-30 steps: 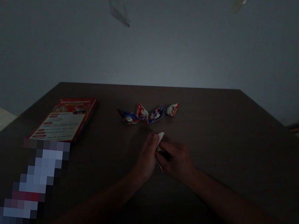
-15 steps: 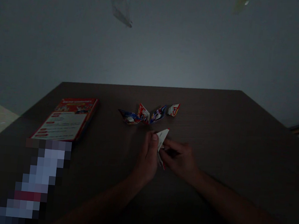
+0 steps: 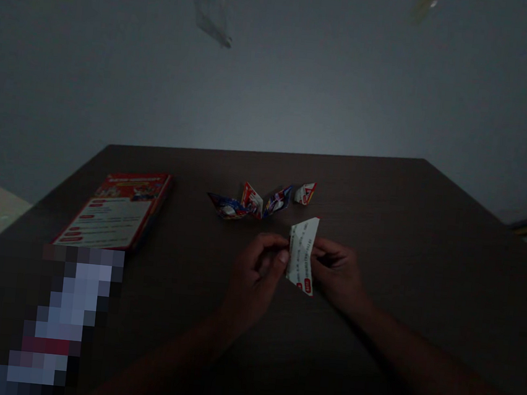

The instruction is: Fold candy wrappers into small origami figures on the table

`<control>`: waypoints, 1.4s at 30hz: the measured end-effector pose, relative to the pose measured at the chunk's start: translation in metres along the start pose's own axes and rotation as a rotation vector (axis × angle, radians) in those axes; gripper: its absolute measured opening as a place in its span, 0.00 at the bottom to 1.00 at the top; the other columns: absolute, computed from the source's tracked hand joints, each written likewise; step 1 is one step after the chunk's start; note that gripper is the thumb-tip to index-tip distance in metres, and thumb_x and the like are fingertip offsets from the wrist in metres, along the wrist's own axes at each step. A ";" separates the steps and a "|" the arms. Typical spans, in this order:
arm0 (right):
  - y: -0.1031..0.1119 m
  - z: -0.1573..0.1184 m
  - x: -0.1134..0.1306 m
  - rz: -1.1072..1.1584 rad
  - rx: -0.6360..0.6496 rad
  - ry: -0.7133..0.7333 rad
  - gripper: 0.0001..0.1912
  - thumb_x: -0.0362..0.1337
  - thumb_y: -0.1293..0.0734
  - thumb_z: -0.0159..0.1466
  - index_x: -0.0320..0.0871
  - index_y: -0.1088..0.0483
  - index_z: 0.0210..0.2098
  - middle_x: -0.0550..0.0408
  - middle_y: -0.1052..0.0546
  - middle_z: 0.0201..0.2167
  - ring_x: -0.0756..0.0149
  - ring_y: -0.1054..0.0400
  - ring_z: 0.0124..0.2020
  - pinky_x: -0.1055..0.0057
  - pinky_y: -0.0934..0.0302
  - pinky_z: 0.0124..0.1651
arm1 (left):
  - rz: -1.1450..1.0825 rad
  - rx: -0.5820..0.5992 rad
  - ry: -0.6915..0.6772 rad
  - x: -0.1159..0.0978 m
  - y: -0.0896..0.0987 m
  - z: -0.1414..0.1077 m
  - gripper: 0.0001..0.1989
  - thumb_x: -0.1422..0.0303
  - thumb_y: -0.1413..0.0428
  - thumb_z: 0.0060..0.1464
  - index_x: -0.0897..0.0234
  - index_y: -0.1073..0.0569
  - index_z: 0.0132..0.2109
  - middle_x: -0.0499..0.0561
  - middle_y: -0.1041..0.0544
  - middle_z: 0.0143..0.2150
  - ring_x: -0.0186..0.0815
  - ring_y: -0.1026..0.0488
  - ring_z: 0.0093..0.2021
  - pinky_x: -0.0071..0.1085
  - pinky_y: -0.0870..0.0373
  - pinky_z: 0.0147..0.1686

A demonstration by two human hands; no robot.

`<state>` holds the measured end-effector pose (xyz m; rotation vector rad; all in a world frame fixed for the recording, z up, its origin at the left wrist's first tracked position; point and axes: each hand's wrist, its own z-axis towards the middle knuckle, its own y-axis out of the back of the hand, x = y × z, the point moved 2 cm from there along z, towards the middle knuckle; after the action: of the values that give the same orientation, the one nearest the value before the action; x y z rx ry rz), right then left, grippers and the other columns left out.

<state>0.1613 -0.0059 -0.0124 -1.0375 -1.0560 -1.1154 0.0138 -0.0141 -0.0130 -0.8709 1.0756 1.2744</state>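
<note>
Between my two hands is a folded white paper piece (image 3: 302,256) with printed text and small red marks near its lower edge. My left hand (image 3: 259,271) pinches its left edge with thumb and fingers. On the other side my right hand (image 3: 340,273) grips the right edge, its fingertips partly behind the paper. Just beyond lie several folded paper pieces: a dark blue one (image 3: 228,207), a red and white one (image 3: 252,200), another blue one (image 3: 278,201) and a small white and red one (image 3: 305,193).
A stack of red and white printed sheets or a booklet (image 3: 113,211) lies at the left of the dark table (image 3: 368,176). A pixelated patch covers the lower left. Behind the table is a wall with a clear plastic bag (image 3: 211,6) high up.
The folded paper has shifted slightly right and turned, so its printed face now shows more broadly. My hands have moved a little apart, the right one to the right.
</note>
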 end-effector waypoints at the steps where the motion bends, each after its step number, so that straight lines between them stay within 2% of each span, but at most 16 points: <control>1: 0.000 0.000 0.000 0.013 0.017 -0.012 0.13 0.40 0.29 0.54 0.43 0.23 0.39 0.55 0.21 0.24 0.69 0.28 0.23 0.76 0.35 0.25 | -0.011 0.009 0.015 0.000 0.000 0.000 0.07 0.68 0.48 0.58 0.63 0.30 0.43 0.49 0.27 0.39 0.32 0.29 0.38 0.26 0.32 0.35; 7: 0.001 0.000 -0.002 0.031 0.055 -0.016 0.15 0.42 0.27 0.52 0.42 0.23 0.38 0.53 0.21 0.25 0.68 0.28 0.23 0.74 0.34 0.26 | -0.031 0.009 0.004 0.002 0.003 0.003 0.04 0.69 0.47 0.57 0.63 0.30 0.40 0.49 0.26 0.38 0.33 0.29 0.39 0.26 0.32 0.35; 15: 0.002 -0.001 0.001 -0.030 -0.031 0.003 0.12 0.39 0.28 0.53 0.43 0.22 0.37 0.54 0.21 0.25 0.69 0.29 0.22 0.76 0.35 0.26 | 0.071 0.081 0.007 0.003 0.003 0.002 0.06 0.70 0.49 0.58 0.63 0.30 0.41 0.51 0.27 0.42 0.33 0.28 0.39 0.28 0.31 0.37; 20: 0.002 -0.001 0.003 -0.019 -0.053 0.013 0.11 0.36 0.27 0.52 0.45 0.22 0.36 0.55 0.20 0.25 0.70 0.29 0.22 0.77 0.35 0.26 | 0.118 0.103 -0.111 0.001 0.005 0.001 0.08 0.71 0.49 0.57 0.63 0.29 0.44 0.53 0.30 0.45 0.35 0.29 0.44 0.30 0.29 0.39; 24: 0.001 -0.001 0.004 0.039 -0.016 -0.001 0.12 0.35 0.26 0.51 0.48 0.22 0.37 0.57 0.20 0.26 0.71 0.28 0.23 0.78 0.35 0.28 | 0.204 0.107 -0.245 -0.004 0.004 0.002 0.08 0.74 0.49 0.57 0.63 0.30 0.43 0.53 0.32 0.46 0.34 0.30 0.45 0.29 0.29 0.39; 27: 0.003 -0.001 0.001 0.108 0.006 -0.059 0.12 0.35 0.26 0.50 0.47 0.22 0.36 0.57 0.21 0.24 0.72 0.29 0.22 0.79 0.36 0.27 | 0.274 0.113 -0.348 -0.006 0.005 0.004 0.09 0.76 0.49 0.56 0.63 0.31 0.44 0.53 0.32 0.45 0.33 0.31 0.42 0.28 0.30 0.37; 30: 0.006 0.000 -0.004 0.208 0.052 -0.174 0.11 0.37 0.25 0.49 0.45 0.21 0.34 0.56 0.21 0.24 0.74 0.31 0.20 0.79 0.37 0.25 | 0.355 0.165 -0.499 -0.006 0.009 0.008 0.12 0.77 0.49 0.54 0.63 0.32 0.45 0.53 0.32 0.44 0.33 0.31 0.42 0.30 0.31 0.39; 31: 0.007 0.001 -0.006 0.248 0.069 -0.229 0.12 0.37 0.25 0.49 0.44 0.21 0.34 0.56 0.21 0.23 0.74 0.32 0.19 0.79 0.38 0.24 | 0.396 0.199 -0.551 -0.006 0.012 0.010 0.13 0.77 0.49 0.54 0.63 0.32 0.46 0.54 0.33 0.44 0.34 0.32 0.43 0.31 0.31 0.40; 35: 0.009 0.002 -0.011 0.399 0.140 -0.445 0.13 0.38 0.25 0.47 0.39 0.21 0.32 0.54 0.23 0.20 0.74 0.33 0.17 0.80 0.40 0.20 | 0.673 0.420 -0.751 -0.006 0.021 0.016 0.17 0.75 0.50 0.53 0.61 0.31 0.50 0.55 0.31 0.44 0.33 0.31 0.37 0.29 0.33 0.33; 38: 0.010 0.003 -0.011 0.457 0.179 -0.514 0.12 0.36 0.25 0.47 0.38 0.21 0.31 0.55 0.25 0.18 0.75 0.35 0.16 0.81 0.41 0.19 | 0.833 0.503 -0.749 -0.007 0.026 0.019 0.17 0.73 0.51 0.54 0.61 0.31 0.51 0.54 0.28 0.40 0.34 0.30 0.35 0.30 0.35 0.33; 42: 0.012 0.002 -0.013 0.461 0.163 -0.549 0.13 0.35 0.25 0.46 0.38 0.22 0.33 0.53 0.22 0.21 0.76 0.35 0.15 0.81 0.41 0.16 | 0.833 0.524 -0.637 -0.005 0.027 0.018 0.18 0.73 0.51 0.53 0.60 0.29 0.52 0.51 0.26 0.31 0.33 0.31 0.29 0.29 0.38 0.29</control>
<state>0.1709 0.0002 -0.0257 -1.4051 -1.2228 -0.3678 -0.0100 0.0046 -0.0011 0.4342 1.1814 1.6537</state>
